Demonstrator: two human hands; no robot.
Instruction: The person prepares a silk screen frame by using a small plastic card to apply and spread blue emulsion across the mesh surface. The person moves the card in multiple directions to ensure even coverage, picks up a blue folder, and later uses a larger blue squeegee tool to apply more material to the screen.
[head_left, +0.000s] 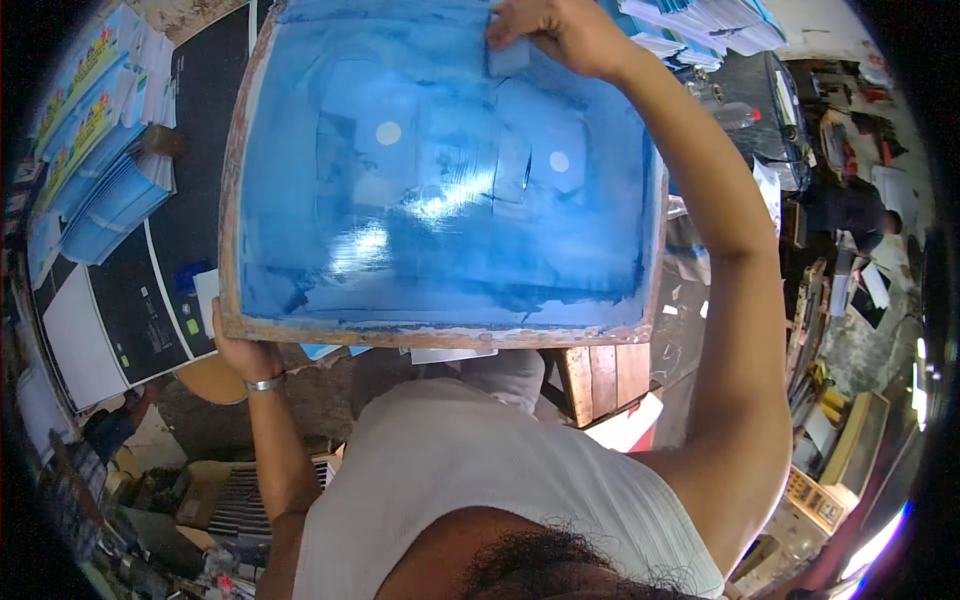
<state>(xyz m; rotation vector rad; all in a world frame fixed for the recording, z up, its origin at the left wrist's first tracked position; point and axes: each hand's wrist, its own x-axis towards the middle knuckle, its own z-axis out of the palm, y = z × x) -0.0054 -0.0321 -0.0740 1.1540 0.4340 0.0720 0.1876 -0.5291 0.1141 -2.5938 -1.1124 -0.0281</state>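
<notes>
A large screen-printing frame (440,334) with a worn wooden border tilts up before me. Its blue-coated mesh (440,130) is glossy in the middle, with two pale round spots and dark blue smears along the lower edge. My left hand (245,352) grips the frame's lower left corner, its fingers partly hidden behind the wood. At the mesh's upper right, my right hand (552,32) is closed on a small bluish pad (509,58), pressed against the surface. Whether the pad is sponge or folded cloth I cannot tell.
Stacked blue booklets (118,195) stand on a black table (190,190) at the left. More booklets (700,25) lie at the upper right, near a clear bottle (735,116) with a red cap. Below the frame's right side is a slatted wooden stool (605,376). Clutter lines the right wall.
</notes>
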